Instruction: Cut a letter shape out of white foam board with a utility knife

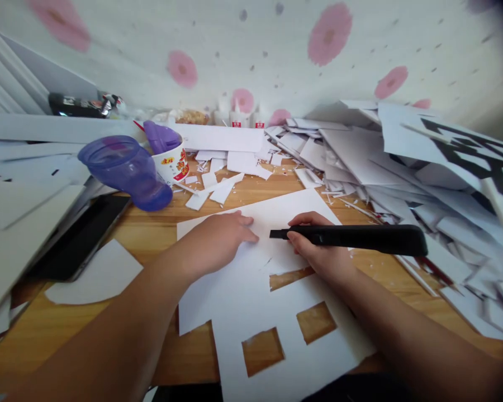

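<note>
A white foam board lies flat in front of me, with several rectangular openings cut through it. My right hand grips a black utility knife near its front end. The blade points left, over the upper part of the board, and I cannot tell whether its tip touches the surface. My left hand rests on the board to the left of the blade, its fingers stretched toward it. A short dark mark shows on the board just below the blade.
Left of the board stand a translucent purple container, a paper cup with a purple object in it, and a black phone. White board scraps pile up at the right. Small glue bottles stand by the wall.
</note>
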`<state>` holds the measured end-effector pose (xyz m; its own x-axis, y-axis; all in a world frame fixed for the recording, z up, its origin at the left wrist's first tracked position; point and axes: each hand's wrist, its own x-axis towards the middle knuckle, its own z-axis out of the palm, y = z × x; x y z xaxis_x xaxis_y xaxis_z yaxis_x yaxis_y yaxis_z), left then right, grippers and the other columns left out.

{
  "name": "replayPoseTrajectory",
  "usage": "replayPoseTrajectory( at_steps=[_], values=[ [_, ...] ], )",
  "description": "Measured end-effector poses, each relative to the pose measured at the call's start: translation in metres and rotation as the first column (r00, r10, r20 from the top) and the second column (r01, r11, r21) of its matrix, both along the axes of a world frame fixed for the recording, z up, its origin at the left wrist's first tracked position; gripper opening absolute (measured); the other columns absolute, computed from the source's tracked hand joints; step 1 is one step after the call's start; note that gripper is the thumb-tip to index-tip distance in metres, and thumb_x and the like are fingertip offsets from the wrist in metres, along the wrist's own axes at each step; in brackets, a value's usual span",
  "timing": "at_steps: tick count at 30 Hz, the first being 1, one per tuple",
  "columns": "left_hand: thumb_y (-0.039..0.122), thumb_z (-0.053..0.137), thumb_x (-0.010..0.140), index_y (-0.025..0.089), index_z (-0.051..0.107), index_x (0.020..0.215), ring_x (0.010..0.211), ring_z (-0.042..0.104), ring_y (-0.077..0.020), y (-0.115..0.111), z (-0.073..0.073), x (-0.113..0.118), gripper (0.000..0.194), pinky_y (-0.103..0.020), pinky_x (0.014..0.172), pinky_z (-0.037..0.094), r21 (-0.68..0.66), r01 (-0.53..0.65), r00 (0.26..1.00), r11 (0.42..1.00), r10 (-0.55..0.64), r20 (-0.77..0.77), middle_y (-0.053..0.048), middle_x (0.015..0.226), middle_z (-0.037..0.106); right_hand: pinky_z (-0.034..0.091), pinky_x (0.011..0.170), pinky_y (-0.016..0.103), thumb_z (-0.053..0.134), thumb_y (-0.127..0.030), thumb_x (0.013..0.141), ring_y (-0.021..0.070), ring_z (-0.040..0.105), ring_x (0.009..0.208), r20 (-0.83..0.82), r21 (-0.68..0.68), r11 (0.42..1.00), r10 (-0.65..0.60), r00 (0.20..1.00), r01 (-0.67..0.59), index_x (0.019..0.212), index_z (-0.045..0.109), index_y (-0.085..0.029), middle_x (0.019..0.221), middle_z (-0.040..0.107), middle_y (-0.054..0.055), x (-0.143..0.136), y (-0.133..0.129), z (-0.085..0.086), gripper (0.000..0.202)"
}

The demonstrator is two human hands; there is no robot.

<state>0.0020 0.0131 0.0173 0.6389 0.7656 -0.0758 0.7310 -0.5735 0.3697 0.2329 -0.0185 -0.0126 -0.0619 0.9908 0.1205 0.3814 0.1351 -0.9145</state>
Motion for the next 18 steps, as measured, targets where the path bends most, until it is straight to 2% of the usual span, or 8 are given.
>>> replayPoseTrajectory(
  at_steps=[5, 8, 11, 18],
  values=[
    [0.01, 0.049, 0.083, 0.03, 0.074, 0.102, 0.124, 0.053, -0.0285, -0.001, 0.0, 0.002, 0.036, -0.04, 0.1, 0.042, 0.011, -0.016, 1.0, 1.0, 0.016, -0.007, -0.002, 0.131, 0.061, 0.047, 0.058, 0.028, 0.071, -0.036, 0.075, 0.0159, 0.06, 0.063, 0.124, 0.029, 1.0, -0.006, 0.992, 0.002, 0.092, 0.062, -0.025, 0.074, 0.066, 0.0, -0.0012, -0.0026, 0.0011, 0.022],
    [0.01, 0.048, 0.084, 0.03, 0.074, 0.102, 0.118, 0.057, -0.0271, -0.0004, 0.0, 0.0025, 0.037, -0.039, 0.097, 0.043, 0.031, 0.015, 1.0, 0.999, -0.014, -0.018, -0.002, 0.128, 0.062, 0.048, 0.059, 0.027, 0.073, -0.036, 0.074, 0.0161, 0.061, 0.066, 0.189, 0.067, 0.998, -0.015, 0.982, 0.003, 0.091, 0.063, -0.025, 0.079, 0.067, 0.001, -0.0013, -0.0039, 0.0035, 0.023],
    [0.01, 0.044, 0.084, 0.032, 0.072, 0.106, 0.113, 0.059, -0.0258, -0.0002, 0.0014, 0.0026, 0.042, -0.039, 0.096, 0.043, 0.046, 0.061, 0.995, 0.997, -0.058, -0.081, -0.003, 0.122, 0.065, 0.048, 0.059, 0.027, 0.072, -0.037, 0.076, 0.0163, 0.062, 0.067, 0.211, 0.078, 0.997, -0.001, 0.978, -0.016, 0.092, 0.063, -0.025, 0.08, 0.068, 0.001, -0.0012, -0.0044, 0.0036, 0.022],
    [0.01, 0.043, 0.084, 0.03, 0.073, 0.105, 0.109, 0.06, -0.0267, -0.0012, 0.0044, 0.0039, 0.042, -0.039, 0.093, 0.044, 0.043, 0.046, 0.996, 0.998, -0.043, -0.076, -0.005, 0.113, 0.066, 0.048, 0.055, 0.026, 0.07, -0.042, 0.077, 0.0152, 0.061, 0.061, 0.211, 0.064, 0.997, 0.033, 0.977, -0.047, 0.094, 0.063, -0.026, 0.075, 0.067, 0.0, -0.0014, -0.0044, 0.0013, 0.024]
  ],
)
